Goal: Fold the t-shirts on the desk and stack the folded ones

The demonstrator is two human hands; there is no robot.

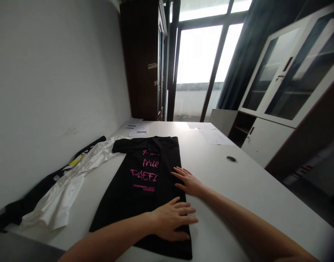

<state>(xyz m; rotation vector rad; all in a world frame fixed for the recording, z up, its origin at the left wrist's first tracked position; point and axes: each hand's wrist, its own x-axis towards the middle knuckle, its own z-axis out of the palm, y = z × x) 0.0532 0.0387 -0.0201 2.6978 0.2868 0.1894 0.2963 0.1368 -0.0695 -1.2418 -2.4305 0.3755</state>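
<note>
Black cloth lies across the white table: a printed T-shirt, one side turned inward so that the fold hides the ends of the pink lettering. Both hands rest palm down on its right edge, gripping nothing. The left hand is nearer the hem, fingers spread and tips reaching past the cloth; the right hand sits farther up, fingertips on the shirt, wrist over the table.

Pressing flat pins the fold but doesn't hold it – a sideways drag of either palm could ruck the layers or pull the edge crooked. Lifting too quickly might let the turned-in side spring back. Crumpled white clothing lies near the far sleeve – a wide sweep could snag it.
</note>
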